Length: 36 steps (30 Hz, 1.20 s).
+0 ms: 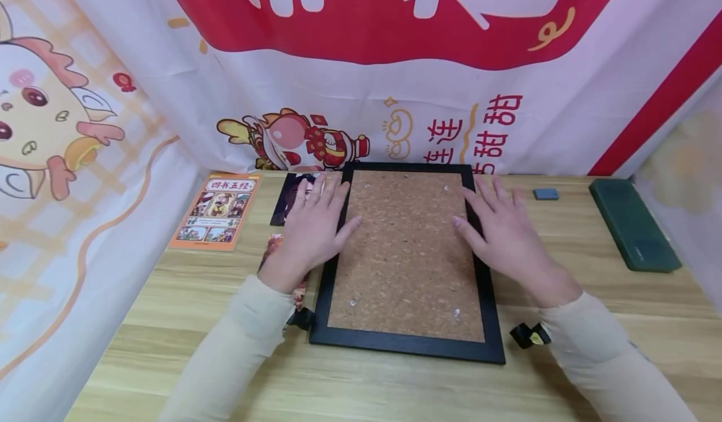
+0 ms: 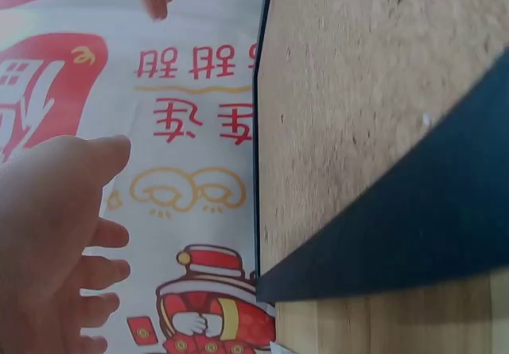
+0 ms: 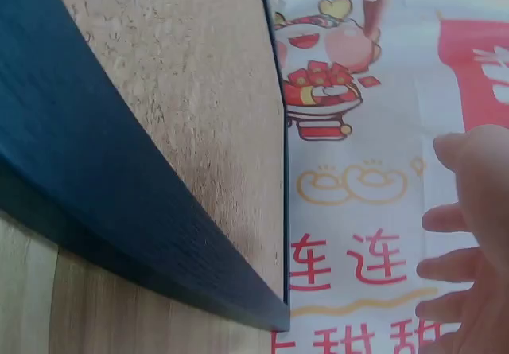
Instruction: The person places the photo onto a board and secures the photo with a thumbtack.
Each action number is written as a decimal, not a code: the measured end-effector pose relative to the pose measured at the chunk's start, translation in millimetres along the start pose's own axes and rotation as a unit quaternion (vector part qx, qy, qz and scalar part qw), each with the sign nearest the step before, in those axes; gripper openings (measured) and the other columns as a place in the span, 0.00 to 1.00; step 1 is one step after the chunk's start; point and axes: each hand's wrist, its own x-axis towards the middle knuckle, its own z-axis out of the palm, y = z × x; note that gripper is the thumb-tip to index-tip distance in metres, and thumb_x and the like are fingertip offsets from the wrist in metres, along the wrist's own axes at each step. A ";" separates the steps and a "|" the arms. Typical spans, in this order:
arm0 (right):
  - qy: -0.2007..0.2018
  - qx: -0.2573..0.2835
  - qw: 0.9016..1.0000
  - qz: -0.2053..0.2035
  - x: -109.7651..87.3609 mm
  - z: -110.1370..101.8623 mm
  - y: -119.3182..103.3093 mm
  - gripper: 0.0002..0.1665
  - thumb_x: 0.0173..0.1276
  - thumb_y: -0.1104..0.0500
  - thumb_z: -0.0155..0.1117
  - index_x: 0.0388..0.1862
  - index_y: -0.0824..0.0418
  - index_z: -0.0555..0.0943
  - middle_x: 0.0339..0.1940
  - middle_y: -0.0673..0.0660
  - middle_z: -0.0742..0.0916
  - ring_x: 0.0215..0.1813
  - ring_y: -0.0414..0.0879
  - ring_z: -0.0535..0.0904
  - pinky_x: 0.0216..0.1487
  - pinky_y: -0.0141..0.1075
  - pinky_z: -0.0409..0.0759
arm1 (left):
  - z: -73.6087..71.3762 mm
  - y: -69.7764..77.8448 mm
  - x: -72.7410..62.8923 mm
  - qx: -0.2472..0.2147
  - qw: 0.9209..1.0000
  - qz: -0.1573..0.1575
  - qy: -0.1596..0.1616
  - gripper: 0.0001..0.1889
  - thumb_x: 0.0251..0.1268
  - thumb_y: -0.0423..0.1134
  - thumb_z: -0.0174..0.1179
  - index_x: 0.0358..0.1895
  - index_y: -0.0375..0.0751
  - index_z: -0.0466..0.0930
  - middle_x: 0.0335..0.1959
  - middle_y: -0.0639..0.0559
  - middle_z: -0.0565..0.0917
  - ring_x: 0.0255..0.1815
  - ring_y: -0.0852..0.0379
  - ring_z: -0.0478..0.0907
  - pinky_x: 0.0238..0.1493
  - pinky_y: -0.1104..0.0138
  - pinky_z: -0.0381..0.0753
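A cork board [image 1: 407,253] in a black frame [image 1: 406,342] lies flat on the wooden table. Over its left edge is my left hand [image 1: 317,226], fingers spread and fairly straight, thumb pointing across the cork. My right hand [image 1: 504,237] mirrors it at the right edge. In the left wrist view, a gap shows between the left hand [image 2: 60,235] and the frame. The right wrist view likewise has the right hand [image 3: 477,227] apart from the board. Neither hand holds anything. Small shiny spots dot the cork.
Left of the board lie an orange printed card [image 1: 215,212], a dark picture card [image 1: 282,202] and another picture [image 1: 300,293], partly covered by my left arm. To the right are a small blue block [image 1: 546,194] and a green case [image 1: 634,224]. A printed cloth [image 1: 338,77] hangs behind.
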 end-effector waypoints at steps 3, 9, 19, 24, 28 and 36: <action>0.030 0.041 0.999 -0.003 -1.6 -2.6 6.3 0.36 0.86 0.44 0.55 0.80 0.66 0.72 0.86 0.70 0.66 0.87 0.73 0.56 0.86 0.70 0.49 | -3.5 -9.1 0.7 -0.020 1.000 -0.010 0.015 0.38 0.85 0.62 0.48 0.85 0.40 0.62 0.86 0.39 0.64 0.90 0.39 0.54 0.90 0.43 0.43; 0.042 0.109 0.993 0.036 -6.8 -6.3 23.3 0.30 0.87 0.45 0.54 0.74 0.64 0.79 0.80 0.68 0.76 0.77 0.69 0.75 0.75 0.68 0.72 | -6.5 -30.8 -1.8 -0.093 0.993 -0.057 0.052 0.29 0.84 0.53 0.54 0.75 0.37 0.75 0.73 0.37 0.82 0.77 0.37 0.75 0.84 0.42 0.64; 0.008 0.138 0.985 0.106 -11.4 -4.9 63.6 0.25 0.87 0.47 0.56 0.66 0.64 0.83 0.59 0.67 0.89 0.57 0.62 0.84 0.56 0.58 0.84 | -0.6 -72.5 -0.9 -0.209 0.966 -0.151 0.028 0.25 0.85 0.53 0.51 0.70 0.40 0.80 0.57 0.42 0.89 0.54 0.43 0.86 0.57 0.48 0.85; -0.030 0.109 0.988 0.102 -12.0 4.0 88.7 0.17 0.84 0.52 0.62 0.55 0.64 0.87 0.47 0.64 0.90 0.46 0.54 0.82 0.43 0.41 0.80 | 5.9 -99.4 1.7 -0.235 0.954 -0.186 -0.011 0.23 0.84 0.51 0.52 0.65 0.38 0.82 0.55 0.40 0.87 0.53 0.42 0.83 0.58 0.47 0.82; -0.077 0.109 0.985 0.105 -12.8 8.1 106.0 0.14 0.82 0.54 0.65 0.53 0.63 0.87 0.46 0.62 0.89 0.45 0.53 0.80 0.42 0.39 0.79 | 10.8 -118.1 2.9 -0.224 0.950 -0.214 -0.045 0.27 0.84 0.54 0.52 0.68 0.35 0.78 0.55 0.36 0.84 0.54 0.38 0.82 0.58 0.44 0.81; -0.124 0.124 0.977 0.121 -12.2 11.8 119.2 0.12 0.81 0.53 0.68 0.53 0.60 0.86 0.46 0.58 0.89 0.47 0.51 0.79 0.44 0.38 0.79 | 30.2 -141.7 13.8 -0.145 0.958 -0.229 -0.095 0.37 0.80 0.62 0.56 0.59 0.23 0.79 0.56 0.25 0.82 0.52 0.32 0.82 0.53 0.43 0.83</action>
